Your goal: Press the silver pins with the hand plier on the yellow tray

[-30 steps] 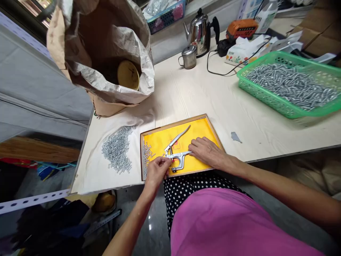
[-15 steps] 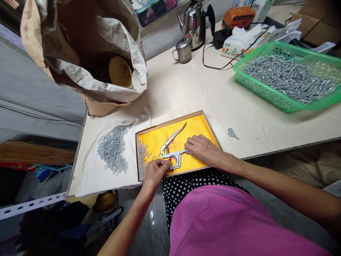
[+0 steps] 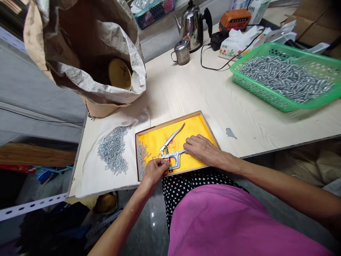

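Note:
A pair of silver snap-fastener pliers [image 3: 174, 155] lies over a shallow tray lined in yellow [image 3: 197, 128], its handles spread apart. My right hand [image 3: 200, 148] is closed on the end of the lower handle. At the jaw end, my left hand [image 3: 157, 168] pinches with thumb and fingertips; whatever is between them is too small and covered to make out. A bit of red shows on the pliers by those fingertips. Small metal pins [image 3: 143, 154] are scattered along the tray's left side, close to my left hand.
On a white cloth [image 3: 90, 181] left of the tray lies a heap of metal pins [image 3: 113, 149]. Behind stands a large open paper sack [image 3: 106, 103] with a yellowish bowl [image 3: 119, 74] inside. A green basket [image 3: 266, 96] of metal pieces, a kettle [image 3: 192, 25] and a lidded cup [image 3: 182, 53] occupy the table.
The view has shifted slightly. Both hands stay at the pliers in nearly the same pose, and the pliers' handles remain spread.

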### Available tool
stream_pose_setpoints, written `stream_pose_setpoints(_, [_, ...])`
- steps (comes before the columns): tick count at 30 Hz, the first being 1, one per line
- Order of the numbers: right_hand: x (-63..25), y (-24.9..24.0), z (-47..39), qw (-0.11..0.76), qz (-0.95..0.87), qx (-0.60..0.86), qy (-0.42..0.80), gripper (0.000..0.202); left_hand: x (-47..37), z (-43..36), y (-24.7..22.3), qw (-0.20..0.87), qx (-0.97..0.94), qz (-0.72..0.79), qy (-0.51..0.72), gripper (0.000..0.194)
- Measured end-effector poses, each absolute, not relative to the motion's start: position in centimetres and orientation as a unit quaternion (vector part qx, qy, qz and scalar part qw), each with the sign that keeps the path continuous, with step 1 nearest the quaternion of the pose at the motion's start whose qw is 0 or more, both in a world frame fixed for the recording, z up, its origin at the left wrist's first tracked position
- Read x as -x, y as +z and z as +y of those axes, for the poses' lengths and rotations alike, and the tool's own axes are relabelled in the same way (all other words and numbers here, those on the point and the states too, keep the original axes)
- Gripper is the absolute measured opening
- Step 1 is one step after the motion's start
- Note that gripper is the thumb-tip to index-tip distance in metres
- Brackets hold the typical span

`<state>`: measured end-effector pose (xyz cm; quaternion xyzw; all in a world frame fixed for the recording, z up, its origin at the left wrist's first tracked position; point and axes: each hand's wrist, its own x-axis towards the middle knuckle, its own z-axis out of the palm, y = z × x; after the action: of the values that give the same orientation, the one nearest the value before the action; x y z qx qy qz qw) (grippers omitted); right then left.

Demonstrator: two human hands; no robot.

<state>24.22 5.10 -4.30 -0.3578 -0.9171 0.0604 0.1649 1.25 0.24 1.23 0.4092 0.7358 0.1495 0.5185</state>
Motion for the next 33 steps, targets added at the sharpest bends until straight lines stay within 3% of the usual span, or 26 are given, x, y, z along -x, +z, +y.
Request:
stream_pose_setpoints(7, [-23.7,-2.6,7.0,0.137,-0.921,0.345,0.116,0.019,-1.1,-0.3,0.7,0.483,-0.453,0.734,0.150,0.031])
stream_pose_setpoints(13, [-20.7,-2.0,11.1,0.086,-0.946,0.312,0.024,0.014,-1.3,-1.0,0.6,0.449,-0.495,0.722,0.177,0.033])
stream_pose_setpoints(21, [-20.8,-2.0,12.6,0.048,-0.955,0.292,-0.029,0.014,-1.1,0.4,1.8,0.552,-0.413,0.716,0.112,0.032])
stream_pose_setpoints(33, [-20.9,-2.8,12.4,0.055,-0.952,0.298,-0.035,0.019,-1.3,1.4,2.2,0.569,-0.407,0.711,0.076,0.033])
